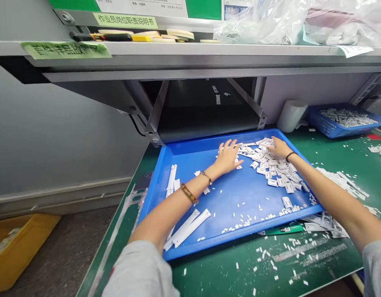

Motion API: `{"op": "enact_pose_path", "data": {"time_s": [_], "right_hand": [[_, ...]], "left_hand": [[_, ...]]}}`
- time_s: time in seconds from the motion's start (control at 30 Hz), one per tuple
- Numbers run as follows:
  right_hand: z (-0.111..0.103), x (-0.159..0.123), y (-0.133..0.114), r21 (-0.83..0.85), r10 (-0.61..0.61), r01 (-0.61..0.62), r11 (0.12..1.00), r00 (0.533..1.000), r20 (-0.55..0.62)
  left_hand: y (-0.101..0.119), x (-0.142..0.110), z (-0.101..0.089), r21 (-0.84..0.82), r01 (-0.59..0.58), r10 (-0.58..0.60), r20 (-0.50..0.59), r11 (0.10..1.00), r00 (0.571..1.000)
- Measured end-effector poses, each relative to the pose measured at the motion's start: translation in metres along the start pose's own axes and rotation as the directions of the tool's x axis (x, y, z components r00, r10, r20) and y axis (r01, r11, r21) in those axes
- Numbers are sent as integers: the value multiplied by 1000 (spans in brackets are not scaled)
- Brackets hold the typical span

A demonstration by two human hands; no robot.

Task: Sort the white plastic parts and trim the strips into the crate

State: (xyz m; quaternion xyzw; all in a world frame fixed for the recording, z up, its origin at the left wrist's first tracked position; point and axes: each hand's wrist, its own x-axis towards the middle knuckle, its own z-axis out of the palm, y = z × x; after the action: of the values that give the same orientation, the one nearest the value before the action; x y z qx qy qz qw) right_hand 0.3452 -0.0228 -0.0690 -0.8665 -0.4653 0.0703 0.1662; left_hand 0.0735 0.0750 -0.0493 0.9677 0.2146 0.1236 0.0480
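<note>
My left hand (227, 156) lies flat on the blue plastic tray (209, 142), fingers spread, touching the left edge of a loose pile of small white pieces (273, 167). My right hand (278, 147) rests on the far end of that pile, and its fingertips are partly lost among the pieces. Long white strips (190, 228) lie on the tray near my left forearm. Tiny white bits are scattered over the tray's near half. A beaded bracelet circles my left wrist, and a dark band circles my right.
The tray sits on a green work mat (264, 264) strewn with white scraps. A blue basket of white pieces (341, 119) stands at the right, beside a white roll (291, 115). A dark conveyor belt (202, 119) runs under a metal shelf (190, 49). A yellow bin (17, 251) stands on the floor.
</note>
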Motion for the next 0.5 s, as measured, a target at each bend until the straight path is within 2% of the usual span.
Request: {"op": "enact_pose_path", "data": {"time_s": [0.03,0.1,0.2,0.27,0.33,0.43,0.5], "right_hand": [[2,2,9,-57,-19,24,998,997,77],[6,1,17,-126,-85,112,986,976,200],[6,-5,15,-200,-90,142,969,964,250],[4,-6,13,-234,-66,121,965,971,228],[2,-5,11,-187,-111,158,970,965,238],[-4,-3,12,6,-221,228,974,935,278],[-10,-3,13,162,-245,203,966,919,310]], "left_hand": [[-7,12,10,-20,73,-72,65,997,995],[-14,27,27,-30,123,-118,128,992,985],[-14,32,40,-27,119,-115,105,993,988],[-15,31,39,-29,139,-136,99,990,986],[-20,27,33,-35,166,-162,108,985,981],[-35,20,18,-68,213,-202,138,975,970],[-41,21,8,-115,246,-227,159,962,961]]}}
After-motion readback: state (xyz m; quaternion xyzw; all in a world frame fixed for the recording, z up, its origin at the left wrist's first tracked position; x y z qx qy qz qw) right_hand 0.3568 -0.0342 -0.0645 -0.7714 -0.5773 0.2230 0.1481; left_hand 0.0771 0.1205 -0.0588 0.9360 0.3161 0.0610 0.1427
